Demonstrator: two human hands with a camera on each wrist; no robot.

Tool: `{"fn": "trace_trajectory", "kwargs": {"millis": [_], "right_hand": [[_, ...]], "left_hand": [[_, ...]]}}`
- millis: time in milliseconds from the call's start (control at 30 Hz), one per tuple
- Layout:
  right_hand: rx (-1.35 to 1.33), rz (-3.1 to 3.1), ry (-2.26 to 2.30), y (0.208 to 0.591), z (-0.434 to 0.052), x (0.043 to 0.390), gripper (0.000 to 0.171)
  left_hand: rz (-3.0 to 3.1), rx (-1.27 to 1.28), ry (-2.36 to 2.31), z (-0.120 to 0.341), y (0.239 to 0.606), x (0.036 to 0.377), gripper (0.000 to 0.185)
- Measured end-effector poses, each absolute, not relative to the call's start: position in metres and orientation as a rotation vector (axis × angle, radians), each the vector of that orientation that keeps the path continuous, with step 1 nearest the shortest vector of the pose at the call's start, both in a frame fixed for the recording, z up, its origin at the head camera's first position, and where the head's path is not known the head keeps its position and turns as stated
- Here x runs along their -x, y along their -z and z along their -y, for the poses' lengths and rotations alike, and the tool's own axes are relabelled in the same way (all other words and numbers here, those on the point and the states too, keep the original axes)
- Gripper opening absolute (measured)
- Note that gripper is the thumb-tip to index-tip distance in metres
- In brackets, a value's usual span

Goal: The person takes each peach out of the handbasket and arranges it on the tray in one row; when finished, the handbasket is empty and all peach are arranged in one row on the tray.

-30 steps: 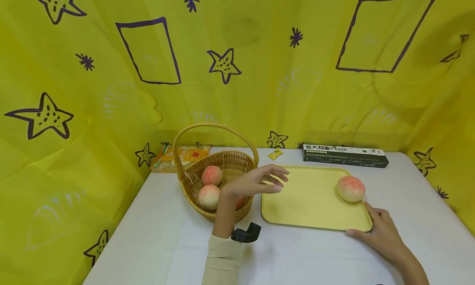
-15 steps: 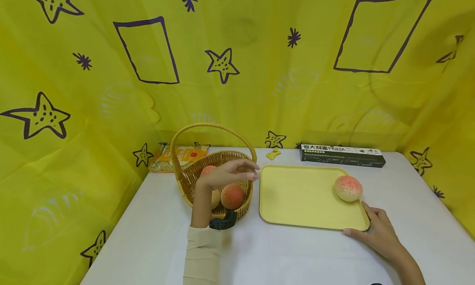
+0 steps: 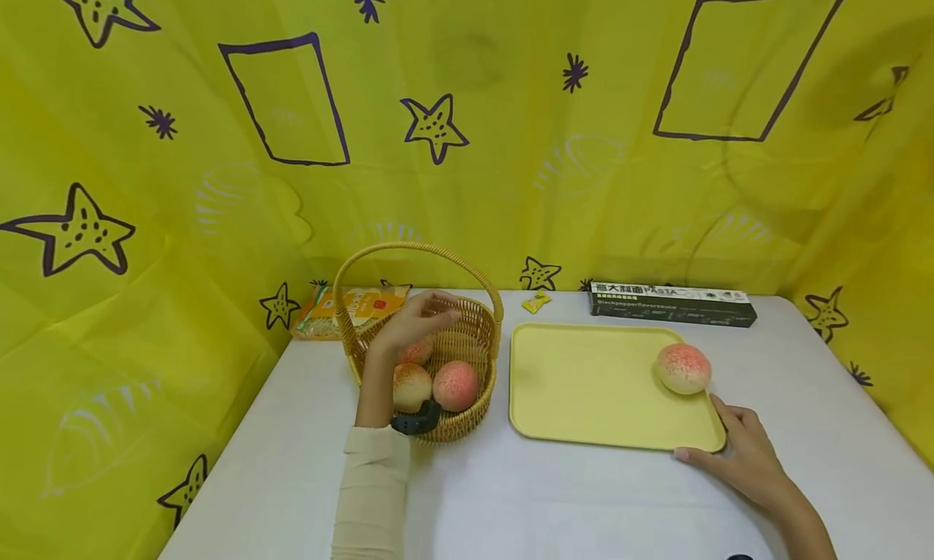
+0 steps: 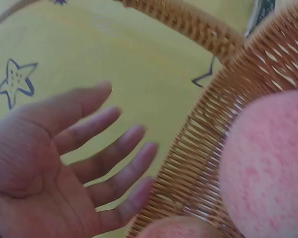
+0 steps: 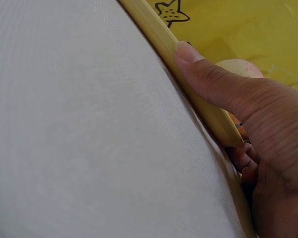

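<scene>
Three peaches (image 3: pixel 456 386) in upright basket (image 3: pixel 477 333)

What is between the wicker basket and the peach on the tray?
In the head view, only bare yellow plastic tray lies between the woven wicker basket and the lone pink peach.

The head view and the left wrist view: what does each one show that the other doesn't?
Only the head view shows the yellow tray with one peach on it, the right hand at the tray's near corner, and the pasta box behind. Only the left wrist view shows the open palm and spread fingers close up. Both show the left hand over the wicker basket holding pink peaches.
</scene>
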State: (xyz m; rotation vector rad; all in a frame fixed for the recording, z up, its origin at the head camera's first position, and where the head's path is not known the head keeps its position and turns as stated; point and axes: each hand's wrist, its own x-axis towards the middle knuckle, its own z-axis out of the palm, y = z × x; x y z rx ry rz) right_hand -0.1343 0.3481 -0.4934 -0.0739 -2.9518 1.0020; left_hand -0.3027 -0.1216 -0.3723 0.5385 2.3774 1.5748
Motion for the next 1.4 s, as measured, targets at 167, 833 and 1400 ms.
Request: {"fn": "trace_trajectory", "kwargs": {"millis": [167, 833, 1400], "right_hand": [[0.084, 2.953, -1.011, 0.493, -0.348, 0.134, 0.113], [0.082, 2.957, -1.003, 0.493, -0.349, 0.134, 0.113], [0.079, 2.957, -1.016, 0.493, -0.349, 0.134, 0.113]], "left_hand": [[-2.448, -0.367, -1.654, 0.126, 0.382, 0.307, 0.047], [-2.535, -0.036, -1.347, 0.152, 0.391, 0.314, 0.058], [-2.478, 0.085, -1.328, 0.157, 0.399, 0.312, 0.063]]}}
